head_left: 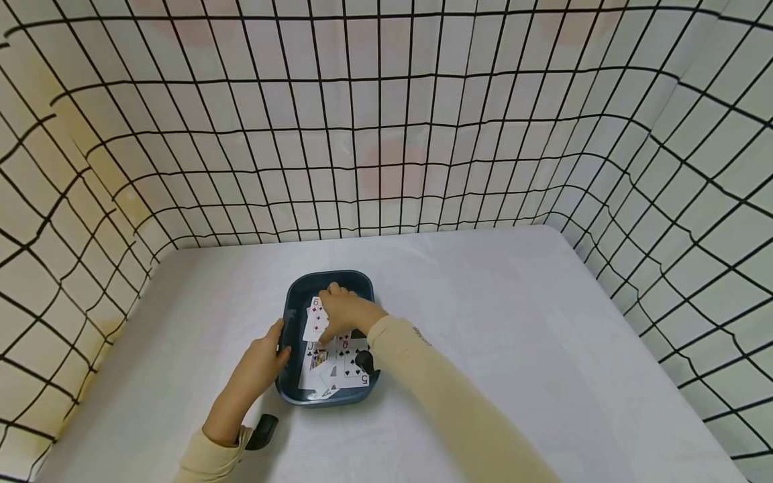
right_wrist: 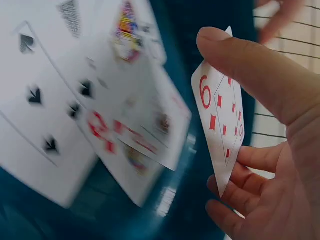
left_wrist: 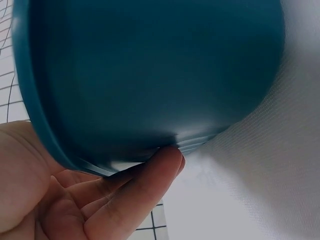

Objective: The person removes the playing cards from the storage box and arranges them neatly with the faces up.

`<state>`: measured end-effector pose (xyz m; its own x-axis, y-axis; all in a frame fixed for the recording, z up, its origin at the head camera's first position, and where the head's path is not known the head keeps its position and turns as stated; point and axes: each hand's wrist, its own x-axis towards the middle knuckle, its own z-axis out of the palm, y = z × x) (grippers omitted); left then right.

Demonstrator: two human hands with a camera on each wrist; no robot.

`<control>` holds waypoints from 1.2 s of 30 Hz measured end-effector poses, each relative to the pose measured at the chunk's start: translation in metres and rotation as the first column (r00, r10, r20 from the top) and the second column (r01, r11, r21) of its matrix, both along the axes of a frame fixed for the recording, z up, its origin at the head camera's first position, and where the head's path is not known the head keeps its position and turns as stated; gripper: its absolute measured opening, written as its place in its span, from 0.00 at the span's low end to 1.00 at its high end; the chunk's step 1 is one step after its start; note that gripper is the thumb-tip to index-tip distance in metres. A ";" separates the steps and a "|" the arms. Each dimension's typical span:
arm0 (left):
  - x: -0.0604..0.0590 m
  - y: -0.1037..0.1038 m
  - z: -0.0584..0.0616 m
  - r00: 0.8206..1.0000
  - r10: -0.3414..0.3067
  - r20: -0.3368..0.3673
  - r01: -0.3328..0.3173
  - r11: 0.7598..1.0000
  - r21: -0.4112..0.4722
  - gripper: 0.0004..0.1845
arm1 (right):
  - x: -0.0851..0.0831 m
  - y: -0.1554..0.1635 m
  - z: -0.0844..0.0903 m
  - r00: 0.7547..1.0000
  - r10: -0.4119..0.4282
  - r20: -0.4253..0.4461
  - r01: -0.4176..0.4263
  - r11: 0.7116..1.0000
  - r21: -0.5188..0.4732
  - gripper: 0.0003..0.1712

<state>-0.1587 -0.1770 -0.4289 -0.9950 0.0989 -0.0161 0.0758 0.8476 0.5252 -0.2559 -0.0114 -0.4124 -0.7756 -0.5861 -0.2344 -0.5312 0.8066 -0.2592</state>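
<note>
A dark blue-green plastic tub stands on the white surface with several loose playing cards in it. My left hand grips its left side, thumb at the rim and fingers curled against the outer wall. Inside the tub, my right hand pinches a diamonds playing card between thumb and fingertips; the card bends and stands on edge in the right wrist view. Beside it lie a five of spades, a picture card and other overlapping cards, some blurred. My right hand and forearm hide part of the tub.
Black netting encloses the white surface at the back and both sides, with pale cloth behind it. Small black wrist devices sit at the left cuff and below the right wrist.
</note>
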 end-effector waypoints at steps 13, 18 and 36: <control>-0.001 0.001 -0.003 0.998 0.027 0.048 -0.028 1.000 0.014 0.31 | -0.022 0.087 0.033 0.995 -0.061 0.080 0.078 0.972 -0.224 0.58; -0.002 0.000 -0.002 0.999 0.029 0.036 -0.029 0.999 0.012 0.31 | -0.030 0.118 0.017 0.987 -0.119 0.103 0.137 0.974 -0.183 0.57; -0.002 -0.001 -0.003 1.000 0.019 0.014 -0.019 1.000 0.010 0.31 | -0.028 0.136 -0.046 0.968 -0.163 0.191 0.171 0.985 -0.023 0.53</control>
